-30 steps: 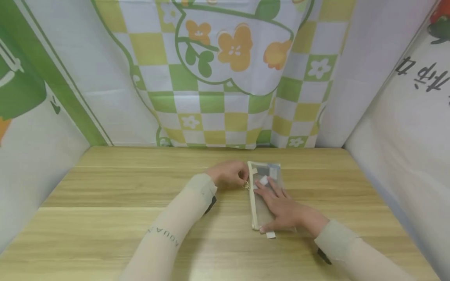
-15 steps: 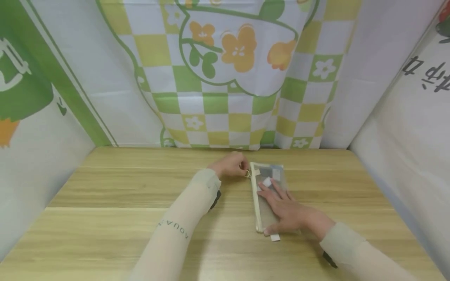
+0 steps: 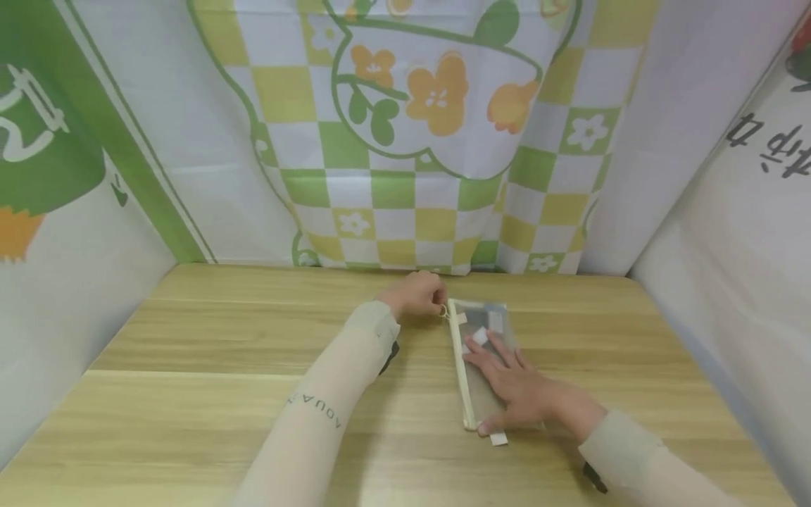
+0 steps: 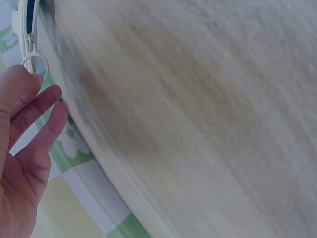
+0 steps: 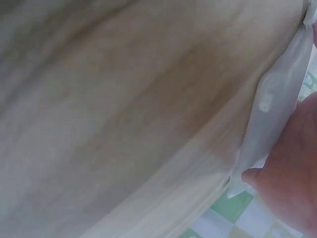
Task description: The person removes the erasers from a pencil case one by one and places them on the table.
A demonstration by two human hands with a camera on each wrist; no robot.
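A clear zipper pouch (image 3: 479,394) with a cream zipper edge (image 3: 464,384) lies on the wooden table. At the far end of that edge, my left hand (image 3: 418,293) pinches the zipper's ring pull (image 3: 444,310). Up close in the left wrist view, the thumb and forefinger are on the ring (image 4: 45,62), with the other fingers loosely bent. My right hand (image 3: 516,384) lies with fingers spread over the pouch, pressing it down, and its thumb is by the near corner. Pale paper-like pieces (image 3: 496,322) show through the plastic, partly hidden by the right hand.
A white tag (image 3: 498,439) sticks out at the pouch's near end. Behind the wooden table (image 3: 222,422) hangs a green and yellow checked cloth (image 3: 393,190). White printed sheets (image 3: 741,232) line the sides.
My left hand has slid the ring pull away from me along the zipper to the pouch's far end. The right hand stays spread on the pouch. The head view has shifted slightly.
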